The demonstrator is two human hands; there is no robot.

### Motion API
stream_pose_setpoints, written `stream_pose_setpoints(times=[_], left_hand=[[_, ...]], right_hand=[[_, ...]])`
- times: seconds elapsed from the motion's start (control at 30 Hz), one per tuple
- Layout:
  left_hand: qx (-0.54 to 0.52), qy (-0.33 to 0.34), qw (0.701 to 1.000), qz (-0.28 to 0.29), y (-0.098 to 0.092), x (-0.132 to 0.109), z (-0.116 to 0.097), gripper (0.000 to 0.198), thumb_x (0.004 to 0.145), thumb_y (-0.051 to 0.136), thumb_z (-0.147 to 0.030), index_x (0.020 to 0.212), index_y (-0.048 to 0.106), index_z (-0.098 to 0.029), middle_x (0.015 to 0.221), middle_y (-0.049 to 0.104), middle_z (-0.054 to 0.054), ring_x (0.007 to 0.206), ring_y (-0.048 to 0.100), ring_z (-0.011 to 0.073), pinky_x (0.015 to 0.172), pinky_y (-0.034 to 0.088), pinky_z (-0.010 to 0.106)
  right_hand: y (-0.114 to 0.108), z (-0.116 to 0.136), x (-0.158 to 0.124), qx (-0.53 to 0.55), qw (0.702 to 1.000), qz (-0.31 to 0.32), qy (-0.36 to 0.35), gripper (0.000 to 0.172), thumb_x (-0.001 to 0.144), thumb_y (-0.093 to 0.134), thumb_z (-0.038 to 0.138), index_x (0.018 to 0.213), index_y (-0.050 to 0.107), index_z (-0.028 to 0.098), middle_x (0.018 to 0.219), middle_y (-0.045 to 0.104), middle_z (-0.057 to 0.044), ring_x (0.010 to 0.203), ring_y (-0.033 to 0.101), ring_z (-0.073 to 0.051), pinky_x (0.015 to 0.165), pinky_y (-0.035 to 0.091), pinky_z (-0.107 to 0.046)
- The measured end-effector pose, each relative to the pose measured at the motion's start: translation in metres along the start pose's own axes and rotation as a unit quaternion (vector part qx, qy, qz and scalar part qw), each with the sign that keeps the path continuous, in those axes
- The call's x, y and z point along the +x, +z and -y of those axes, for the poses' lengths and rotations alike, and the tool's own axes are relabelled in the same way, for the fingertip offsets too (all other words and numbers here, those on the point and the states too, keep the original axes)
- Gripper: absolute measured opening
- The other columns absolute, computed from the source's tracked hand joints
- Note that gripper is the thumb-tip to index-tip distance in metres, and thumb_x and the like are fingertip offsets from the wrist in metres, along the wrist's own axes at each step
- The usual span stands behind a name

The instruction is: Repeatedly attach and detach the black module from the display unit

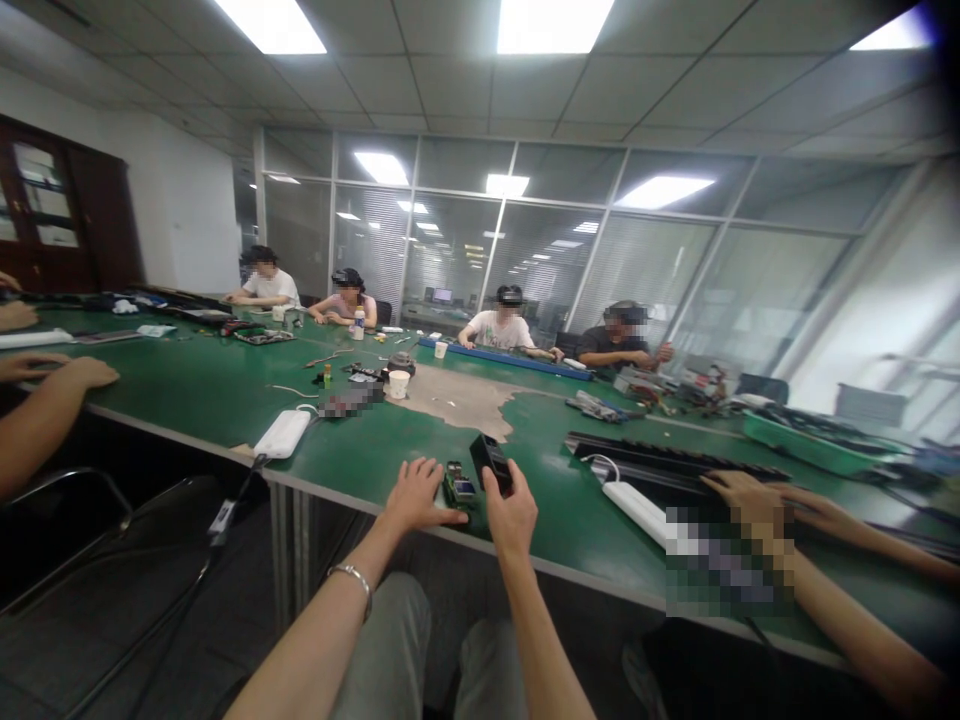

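Note:
My left hand point(416, 495) lies flat on the green table point(225, 390) near its front edge, fingers spread, with the thumb reaching toward a small green circuit board point(458, 486). A silver bracelet sits on that wrist. My right hand point(511, 510) is closed around a small black box-shaped device point(491, 460), held upright just right of the board.
A white power strip point(283, 434) lies left, another point(634, 505) right beside a long black tray point(675, 462). A neighbour's hands point(750, 497) work at my right, another person's arm point(52, 390) at left. Paper cup point(399, 384) and several seated people farther back.

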State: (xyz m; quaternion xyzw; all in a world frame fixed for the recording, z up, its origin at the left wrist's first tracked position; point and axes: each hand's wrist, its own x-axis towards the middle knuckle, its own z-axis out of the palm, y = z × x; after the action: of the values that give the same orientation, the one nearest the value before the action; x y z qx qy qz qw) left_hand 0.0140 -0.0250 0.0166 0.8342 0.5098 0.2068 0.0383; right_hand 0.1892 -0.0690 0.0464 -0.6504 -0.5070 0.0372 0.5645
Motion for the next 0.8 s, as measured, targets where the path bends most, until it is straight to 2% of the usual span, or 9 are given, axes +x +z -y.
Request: stream_pose_setpoints(times=[0.1, 0.17, 0.33, 0.5, 0.63, 0.8], left_hand=[[-0.002, -0.001, 1.000, -0.008, 0.002, 0.002, 0.000, 0.098, 0.068, 0.045, -0.086, 0.141, 0.039, -0.022, 0.150, 0.036, 0.012, 0.140, 0.024, 0.0354, 0.115, 0.014, 0.054], [-0.002, -0.002, 1.000, -0.005, 0.004, 0.003, 0.000, 0.096, 0.069, 0.042, -0.086, 0.141, 0.039, -0.023, 0.150, 0.035, 0.011, 0.140, 0.023, 0.0353, 0.115, 0.013, 0.054], [0.012, -0.010, 1.000, -0.004, 0.004, 0.003, 0.001, 0.095, 0.071, 0.039, -0.086, 0.141, 0.040, -0.023, 0.151, 0.035, 0.010, 0.141, 0.022, 0.0344, 0.115, 0.012, 0.055], [0.018, -0.003, 1.000, -0.015, 0.004, 0.003, 0.001, 0.095, 0.072, 0.037, -0.087, 0.141, 0.040, -0.022, 0.150, 0.037, 0.011, 0.140, 0.023, 0.0344, 0.115, 0.013, 0.056], [0.018, -0.005, 1.000, -0.010, 0.003, 0.003, 0.000, 0.094, 0.072, 0.039, -0.085, 0.141, 0.039, -0.023, 0.150, 0.036, 0.011, 0.140, 0.023, 0.0342, 0.115, 0.013, 0.056], [0.016, -0.006, 1.000, -0.012, 0.004, 0.003, 0.000, 0.093, 0.071, 0.041, -0.085, 0.140, 0.040, -0.024, 0.149, 0.037, 0.011, 0.140, 0.024, 0.0348, 0.114, 0.013, 0.057]], right_hand=[[-0.004, -0.026, 0.002, -0.045, 0.999, -0.001, 0.028, 0.068, 0.082, 0.050, 0.056, 0.130, 0.055, 0.009, 0.123, 0.062, -0.018, 0.113, 0.058, -0.029, 0.097, 0.041, -0.037], [-0.002, -0.042, 0.001, -0.065, 0.998, 0.011, 0.023, 0.068, 0.083, 0.049, 0.055, 0.131, 0.053, 0.008, 0.124, 0.061, -0.019, 0.115, 0.058, -0.030, 0.097, 0.041, -0.038], [0.003, -0.060, -0.002, -0.108, 0.992, 0.057, -0.026, 0.076, 0.080, 0.051, 0.055, 0.135, 0.049, 0.002, 0.128, 0.057, -0.022, 0.118, 0.055, -0.032, 0.100, 0.040, -0.039], [0.001, -0.063, -0.007, -0.136, 0.988, 0.043, -0.063, 0.084, 0.078, 0.054, 0.055, 0.136, 0.044, -0.004, 0.132, 0.052, -0.025, 0.122, 0.051, -0.035, 0.102, 0.037, -0.040], [-0.001, -0.057, -0.004, -0.141, 0.987, 0.073, -0.018, 0.072, 0.081, 0.051, 0.053, 0.134, 0.050, 0.004, 0.122, 0.061, -0.022, 0.111, 0.059, -0.033, 0.094, 0.043, -0.040], [-0.005, -0.031, 0.003, -0.045, 0.997, 0.042, 0.035, 0.067, 0.078, 0.053, 0.058, 0.127, 0.057, 0.012, 0.114, 0.066, -0.015, 0.104, 0.063, -0.027, 0.090, 0.046, -0.036]])
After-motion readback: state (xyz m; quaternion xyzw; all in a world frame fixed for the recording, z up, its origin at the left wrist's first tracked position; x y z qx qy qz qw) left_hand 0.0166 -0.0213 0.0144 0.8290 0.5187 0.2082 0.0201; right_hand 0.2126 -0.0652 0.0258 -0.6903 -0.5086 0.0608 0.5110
